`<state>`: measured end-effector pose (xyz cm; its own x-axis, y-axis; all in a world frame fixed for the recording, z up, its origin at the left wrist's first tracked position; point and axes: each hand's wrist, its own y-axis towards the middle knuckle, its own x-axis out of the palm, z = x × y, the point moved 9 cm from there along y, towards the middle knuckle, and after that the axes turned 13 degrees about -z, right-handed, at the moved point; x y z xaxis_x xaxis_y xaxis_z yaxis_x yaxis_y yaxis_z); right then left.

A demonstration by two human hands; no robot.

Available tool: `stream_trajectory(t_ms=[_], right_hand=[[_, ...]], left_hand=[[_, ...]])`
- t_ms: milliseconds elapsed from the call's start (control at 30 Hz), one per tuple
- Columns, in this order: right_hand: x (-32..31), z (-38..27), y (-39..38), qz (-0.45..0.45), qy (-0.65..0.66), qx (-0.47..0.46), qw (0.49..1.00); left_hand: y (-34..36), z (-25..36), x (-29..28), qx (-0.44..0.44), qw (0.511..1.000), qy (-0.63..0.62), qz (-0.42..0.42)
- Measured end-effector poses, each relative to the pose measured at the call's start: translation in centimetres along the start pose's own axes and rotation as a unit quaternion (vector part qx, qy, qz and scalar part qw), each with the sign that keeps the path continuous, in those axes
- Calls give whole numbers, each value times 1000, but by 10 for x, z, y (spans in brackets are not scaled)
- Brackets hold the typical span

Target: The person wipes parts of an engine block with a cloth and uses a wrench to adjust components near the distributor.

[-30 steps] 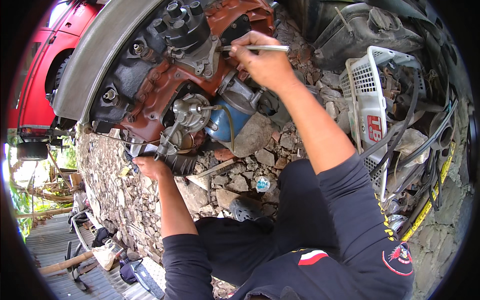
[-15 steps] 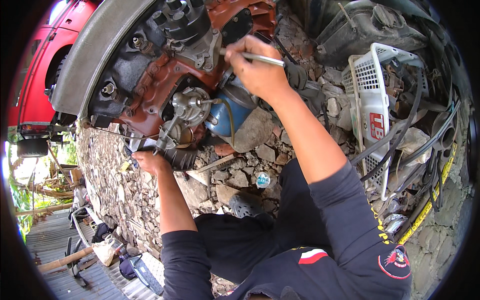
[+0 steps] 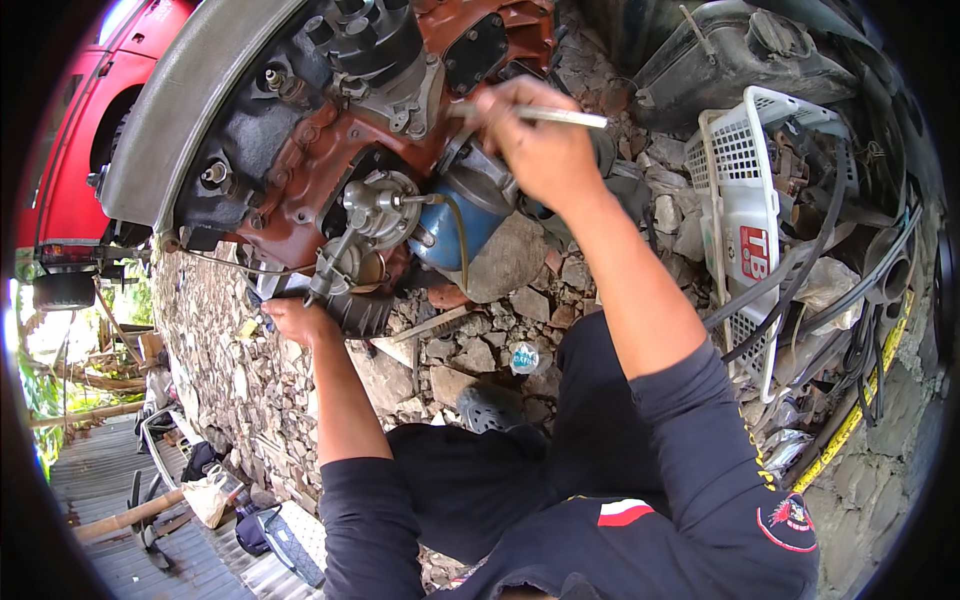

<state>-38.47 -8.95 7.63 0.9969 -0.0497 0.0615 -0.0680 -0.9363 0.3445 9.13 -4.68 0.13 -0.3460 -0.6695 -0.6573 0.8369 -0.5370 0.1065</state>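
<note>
An engine (image 3: pixel 310 185) with a rust-red block, a black head and grey fittings fills the top middle. My right hand (image 3: pixel 535 140), blurred by motion, is closed around a slim light-grey rod-like tool (image 3: pixel 565 116). Its far end points at the block beside a grey bracket (image 3: pixel 428 95); the tip is too smeared to tell its kind. Below my right hand sits a blue oil filter (image 3: pixel 460 235). My left hand (image 3: pixel 298 320) grips the lower edge of a black ribbed part (image 3: pixel 362 315) at the engine's bottom, some fingers hidden. A grey round pump (image 3: pixel 380 212) lies between the hands.
Loose stones (image 3: pixel 400 380) cover the ground, with a plastic cup lid (image 3: pixel 525 358) among them. At right stands a white crate (image 3: pixel 765 225) of metal parts, with hoses (image 3: pixel 860 370) over it. A dark tank (image 3: pixel 740 60) lies behind. A red vehicle (image 3: pixel 75 170) is at far left.
My right hand has shifted to the right with the tool, drawing its end back a little from the bracket. My left hand stays where it was.
</note>
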Motion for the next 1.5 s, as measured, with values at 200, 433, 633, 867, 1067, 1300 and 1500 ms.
stream_trajectory(t_ms=[200, 433, 633, 867, 1067, 1300, 1500], right_hand=[[-15, -2, 36, 62, -44, -16, 997], [-13, -1, 31, 70, -20, -40, 997], [-9, -3, 25, -16, 8, -10, 1000], [14, -1, 2, -17, -12, -16, 1000], [6, 1, 1, 42, 50, -15, 998], [1, 24, -19, 80, 162, 31, 983], [20, 63, -33, 29, 157, 106, 981]], left_hand=[[10, -3, 13, 33, 999, 4, 13], [34, -9, 20, 118, 968, 221, 14], [16, -2, 7, 123, 989, 67, 39], [51, -31, 10, 77, 992, 102, 22], [8, 13, 18, 108, 976, 191, 1], [9, -3, 6, 0, 999, 23, 26], [8, -3, 6, -12, 1000, -5, -10]])
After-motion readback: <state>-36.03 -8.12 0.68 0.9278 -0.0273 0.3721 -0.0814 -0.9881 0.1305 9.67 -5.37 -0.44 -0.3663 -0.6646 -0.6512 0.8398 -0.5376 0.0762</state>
